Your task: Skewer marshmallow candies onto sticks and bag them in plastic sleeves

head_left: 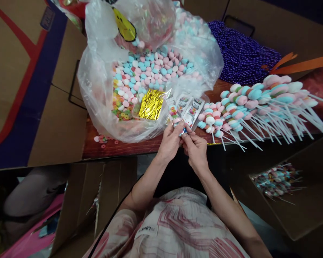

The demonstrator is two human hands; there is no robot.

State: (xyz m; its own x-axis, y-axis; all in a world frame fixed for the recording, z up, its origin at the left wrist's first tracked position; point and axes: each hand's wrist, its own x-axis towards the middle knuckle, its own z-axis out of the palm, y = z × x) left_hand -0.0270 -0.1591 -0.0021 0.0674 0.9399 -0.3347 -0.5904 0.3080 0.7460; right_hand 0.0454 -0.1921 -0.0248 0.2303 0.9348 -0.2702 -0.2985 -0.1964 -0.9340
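Shirt [174, 225] at bottom; left hand [170, 142] and right hand [197, 148], grip clamped on wrapper [183, 132], centre; stray knock could drop pops [254, 95] overhanging worktop [140, 147], right

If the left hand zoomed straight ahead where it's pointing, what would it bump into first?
Probably the white printed packets, just beyond the left hand, though the depth there is hard to judge.

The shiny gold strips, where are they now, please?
Head view, centre: the gold strips lie in a clear plastic tray, left of printed white packets.
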